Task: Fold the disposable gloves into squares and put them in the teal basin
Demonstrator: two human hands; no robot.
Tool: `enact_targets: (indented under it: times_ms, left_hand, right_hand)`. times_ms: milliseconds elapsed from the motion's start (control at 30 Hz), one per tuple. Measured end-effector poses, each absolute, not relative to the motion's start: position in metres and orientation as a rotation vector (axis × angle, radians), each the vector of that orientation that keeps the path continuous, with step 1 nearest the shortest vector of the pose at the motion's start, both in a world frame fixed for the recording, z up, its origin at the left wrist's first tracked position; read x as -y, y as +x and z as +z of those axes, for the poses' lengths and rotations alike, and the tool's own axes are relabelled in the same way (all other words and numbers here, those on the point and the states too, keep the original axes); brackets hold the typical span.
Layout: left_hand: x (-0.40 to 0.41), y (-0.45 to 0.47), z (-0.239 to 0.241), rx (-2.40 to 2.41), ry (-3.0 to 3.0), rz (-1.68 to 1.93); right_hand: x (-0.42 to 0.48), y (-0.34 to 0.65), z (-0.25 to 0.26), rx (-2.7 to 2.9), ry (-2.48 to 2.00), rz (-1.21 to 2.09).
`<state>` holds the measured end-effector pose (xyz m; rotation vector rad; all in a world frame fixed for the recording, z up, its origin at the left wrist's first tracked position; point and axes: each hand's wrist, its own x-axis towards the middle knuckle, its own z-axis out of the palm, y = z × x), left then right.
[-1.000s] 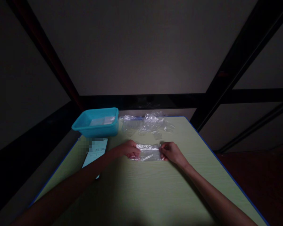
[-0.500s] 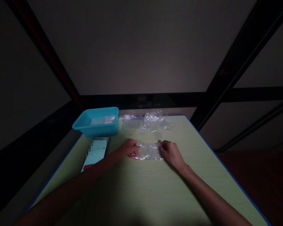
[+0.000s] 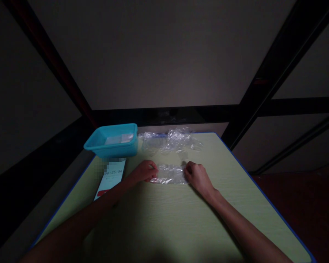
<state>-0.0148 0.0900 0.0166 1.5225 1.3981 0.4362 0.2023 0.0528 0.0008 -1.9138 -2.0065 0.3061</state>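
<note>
Clear plastic strip [image 3: 168, 174] lies flat mid-way along the green surface [image 3: 181, 219], stretched between both hands. Left hand [image 3: 144, 171] has its grip pinched closed on the strip's left end. Right hand [image 3: 197, 176] has its grip curled tight on the right end (fingertips hard to make out in this dim light). Just beyond sits a crumpled plastic pile [image 3: 178, 140]. At far left is a teal tub [image 3: 111, 148], with a phone [image 3: 111, 179] just in front of it.

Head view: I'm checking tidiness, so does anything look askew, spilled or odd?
Only the crumpled plastic pile at the far edge of the table looks messy, beside the teal tub. The plastic piece lies flat between left hand and right hand.
</note>
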Motion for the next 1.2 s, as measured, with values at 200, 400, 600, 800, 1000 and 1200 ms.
enact_targets:
  times_ms: [200, 400, 600, 800, 1000, 1200]
  left_hand:
    - [-0.083, -0.025, 0.018, -1.375, 1.550, 0.478]
    - [-0.079, -0.030, 0.012, -1.357, 1.620, 0.588]
    - [-0.073, -0.030, 0.007, -1.336, 1.657, 0.616]
    - [-0.060, -0.032, 0.008, -1.373, 1.737, 0.669]
    - [-0.042, -0.045, -0.002, -1.353, 2.371, 0.723]
    - [-0.041, -0.047, -0.020, -1.205, 2.847, 0.680]
  right_hand:
    - [-0.051, 0.202, 0.002, 2.041, -1.930, 0.270]
    - [-0.049, 0.200, 0.004, 2.053, -1.950, 0.247]
    - [-0.048, 0.201, 0.004, 2.052, -1.925, 0.275]
    - [-0.046, 0.205, 0.004, 2.042, -1.913, 0.278]
    - [-0.038, 0.206, 0.010, 2.055, -1.863, 0.149]
    - [-0.037, 0.207, 0.008, 2.114, -1.813, 0.147]
